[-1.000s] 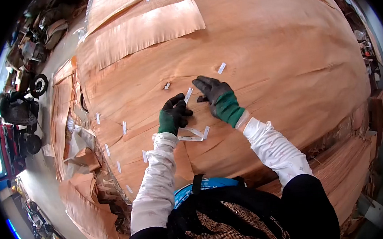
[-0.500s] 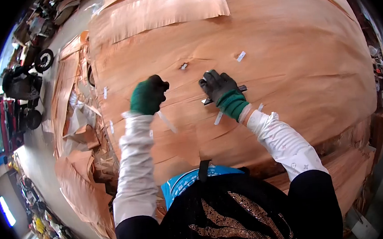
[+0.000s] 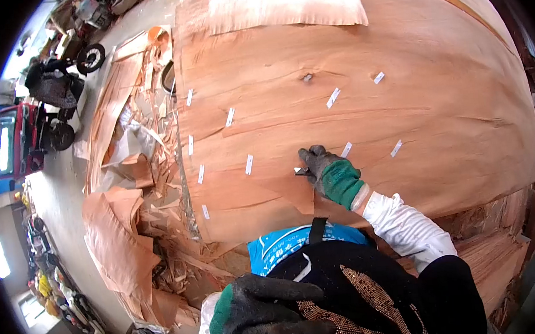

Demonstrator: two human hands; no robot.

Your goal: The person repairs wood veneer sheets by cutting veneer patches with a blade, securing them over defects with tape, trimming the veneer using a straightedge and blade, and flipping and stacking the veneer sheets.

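My left hand [image 3: 264, 318], in a black and green glove, is low in front of my chest with its fingers stretched out and apart. Two white strips [image 3: 304, 268] show near its fingers; I cannot see it gripping either. On the brown wood veneer sheet [image 3: 264, 129] rests my right hand [image 3: 331, 173], gloved the same way. Its fingers are closed round a small dark tool [image 3: 302, 172], whose end sticks out to the left. Several short white tape pieces [image 3: 333, 98] lie on the sheet, one [image 3: 346, 150] just beyond my right hand. A small hole [image 3: 307, 77] is farther up.
A paler veneer strip [image 3: 286, 7] lies across the far part of the sheet. Torn veneer scraps [image 3: 119, 235] are heaped along the left edge. Beyond them on the floor stand a motorcycle [image 3: 57, 89] and a red vehicle [image 3: 20, 139]. A blue printed cloth [image 3: 273, 245] is at my waist.
My left hand has moved from over the sheet down to my chest, and its fingers have opened. My right hand has moved nearer to my body with the dark tool. The view has shifted left.
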